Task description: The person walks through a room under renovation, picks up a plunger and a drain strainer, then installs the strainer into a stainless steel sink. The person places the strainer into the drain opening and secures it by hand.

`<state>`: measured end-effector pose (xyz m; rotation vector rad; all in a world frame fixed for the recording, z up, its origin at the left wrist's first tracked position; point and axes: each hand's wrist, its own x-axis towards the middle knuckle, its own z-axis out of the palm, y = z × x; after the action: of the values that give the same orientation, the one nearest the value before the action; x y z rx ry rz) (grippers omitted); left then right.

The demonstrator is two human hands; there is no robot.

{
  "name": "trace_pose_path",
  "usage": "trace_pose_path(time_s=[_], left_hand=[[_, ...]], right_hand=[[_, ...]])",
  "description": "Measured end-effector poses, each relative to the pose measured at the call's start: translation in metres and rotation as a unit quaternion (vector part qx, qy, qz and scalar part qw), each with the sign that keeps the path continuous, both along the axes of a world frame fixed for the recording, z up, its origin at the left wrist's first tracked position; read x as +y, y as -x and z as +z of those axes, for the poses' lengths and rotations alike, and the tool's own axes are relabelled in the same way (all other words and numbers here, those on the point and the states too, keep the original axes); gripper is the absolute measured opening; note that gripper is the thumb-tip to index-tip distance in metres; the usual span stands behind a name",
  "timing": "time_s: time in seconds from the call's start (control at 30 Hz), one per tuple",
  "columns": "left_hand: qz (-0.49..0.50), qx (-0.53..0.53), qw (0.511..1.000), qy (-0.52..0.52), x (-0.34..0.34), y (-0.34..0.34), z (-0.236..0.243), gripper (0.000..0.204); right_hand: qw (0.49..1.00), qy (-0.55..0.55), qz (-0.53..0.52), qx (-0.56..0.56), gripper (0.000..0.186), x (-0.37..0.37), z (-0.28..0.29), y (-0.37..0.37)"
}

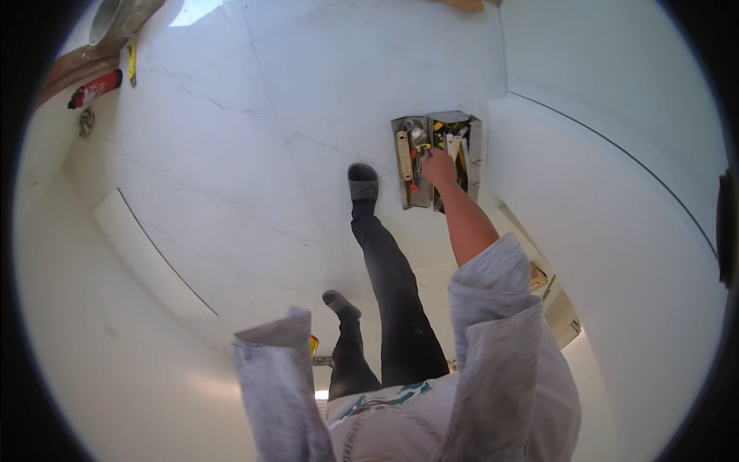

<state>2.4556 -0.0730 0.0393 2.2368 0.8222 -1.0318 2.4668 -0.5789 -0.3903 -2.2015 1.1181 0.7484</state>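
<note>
My right hand (439, 168) reaches down into an opened grey metal toolbox (474, 163) on the floor. Its fingers look closed at the box's middle, beside small yellow and metal parts; what they grip, if anything, is hidden. In the box's left half lies a long beige tool (404, 156), near a red-handled tool (414, 185). Several light-handled and yellow tools fill the right half. Of my left arm only the grey sleeve (279, 358) shows; the hand is out of sight. Just past that sleeve a small yellow and red thing (314, 344) peeks out.
Pale marble-look tiles (231, 154) cover the floor, and a white wall (608, 192) runs close along the right. At the far left lie a red bottle-like container (95, 88) and a yellow strip-like tool (132, 63). My slippered foot (363, 182) stands left of the toolbox.
</note>
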Motion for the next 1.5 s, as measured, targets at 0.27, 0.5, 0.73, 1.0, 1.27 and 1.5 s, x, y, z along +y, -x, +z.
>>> trace_pose_path(time_s=[0.27,0.5,0.73,1.0,1.27,1.5], left_hand=[[0.1,0.061,0.993,0.007,0.017,0.0,-0.017,0.064],[0.093,0.04,0.995,0.022,0.075,0.014,-0.019,0.061],[-0.116,-0.062,0.991,-0.04,0.052,-0.003,-0.032,0.063],[-0.024,-0.153,0.988,0.006,-0.01,-0.087,0.027,0.086],[0.058,-0.242,0.959,-0.136,0.028,-0.097,0.106,0.093],[0.206,-0.161,0.923,-0.283,0.067,-0.067,0.128,0.096]], right_hand=[[0.987,0.003,0.063,0.15,0.035,-0.012,-0.101,-0.093],[0.991,0.03,0.121,0.057,0.035,-0.061,-0.043,-0.08],[0.978,0.108,-0.05,-0.173,0.039,-0.097,0.149,-0.062],[0.842,-0.331,-0.359,-0.23,0.015,-0.077,0.39,-0.109],[0.859,-0.086,0.008,-0.504,0.02,-0.006,0.57,-0.161],[0.79,-0.061,0.08,-0.605,0.018,0.008,0.63,-0.149]])
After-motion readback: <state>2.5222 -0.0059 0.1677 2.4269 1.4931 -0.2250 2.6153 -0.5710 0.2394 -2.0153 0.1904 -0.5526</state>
